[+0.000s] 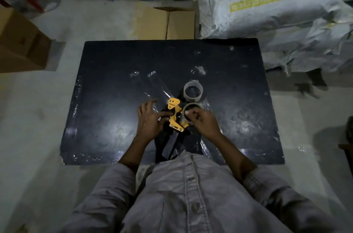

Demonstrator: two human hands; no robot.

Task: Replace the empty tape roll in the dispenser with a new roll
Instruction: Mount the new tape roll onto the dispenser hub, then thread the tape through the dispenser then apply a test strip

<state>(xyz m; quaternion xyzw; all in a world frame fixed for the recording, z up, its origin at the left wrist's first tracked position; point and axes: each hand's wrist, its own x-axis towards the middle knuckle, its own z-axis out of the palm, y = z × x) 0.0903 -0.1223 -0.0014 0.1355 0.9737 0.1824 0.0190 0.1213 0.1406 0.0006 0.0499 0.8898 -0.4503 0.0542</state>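
A yellow tape dispenser (174, 116) with a black handle lies on the black table (114, 99), near its front middle. My left hand (150, 118) rests on the dispenser's left side, thumb pressing on the yellow frame, fingers spread. My right hand (202, 120) pinches the rim of a tape roll (186, 107) sitting at the dispenser's right side. A second roll (193, 90), pale and thin-walled, stands on the table just behind it, untouched.
Strips and scraps of clear tape (154, 84) stick to the tabletop. A cardboard box (166, 23) sits on the floor behind the table, another box (21, 42) at the left. Large white sacks (277, 9) crowd the far right corner.
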